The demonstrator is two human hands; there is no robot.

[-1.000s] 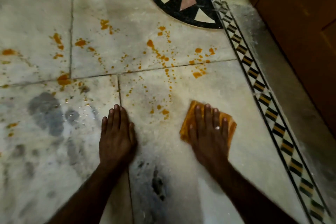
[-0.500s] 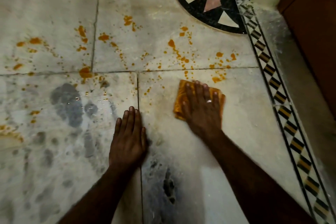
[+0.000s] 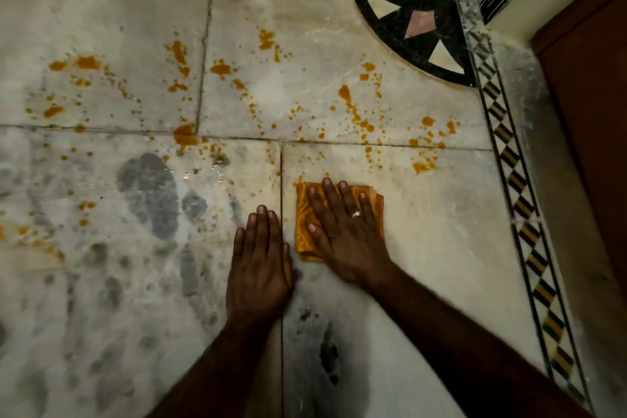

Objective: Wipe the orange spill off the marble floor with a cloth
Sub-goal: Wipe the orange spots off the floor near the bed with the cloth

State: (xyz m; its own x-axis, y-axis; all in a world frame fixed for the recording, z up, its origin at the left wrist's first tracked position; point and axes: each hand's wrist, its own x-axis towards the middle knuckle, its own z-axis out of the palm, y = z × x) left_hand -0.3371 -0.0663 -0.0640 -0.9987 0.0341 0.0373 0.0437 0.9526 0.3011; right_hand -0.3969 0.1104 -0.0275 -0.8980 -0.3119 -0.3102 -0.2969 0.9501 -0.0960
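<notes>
Orange spill drops (image 3: 353, 112) are scattered across the pale marble floor (image 3: 441, 231), from the far left to near the patterned border. A folded orange cloth (image 3: 303, 220) lies flat on the floor just right of a tile joint. My right hand (image 3: 346, 234), with a ring on one finger, presses flat on the cloth with fingers spread. My left hand (image 3: 259, 268) rests flat on the floor beside it, fingers together, touching the tile joint and holding nothing.
A black quarter-circle inlay (image 3: 417, 27) fills the far corner. A diamond-patterned border strip (image 3: 515, 187) runs along the right side, with a dark wooden door (image 3: 590, 119) beyond. Grey damp patches (image 3: 149, 190) mark the floor left of my left hand.
My right hand slid the cloth forward, then leftward toward the tile joint, ending close to my left hand. The splatter near the cloth's earlier spot is gone. My left hand stayed planted.
</notes>
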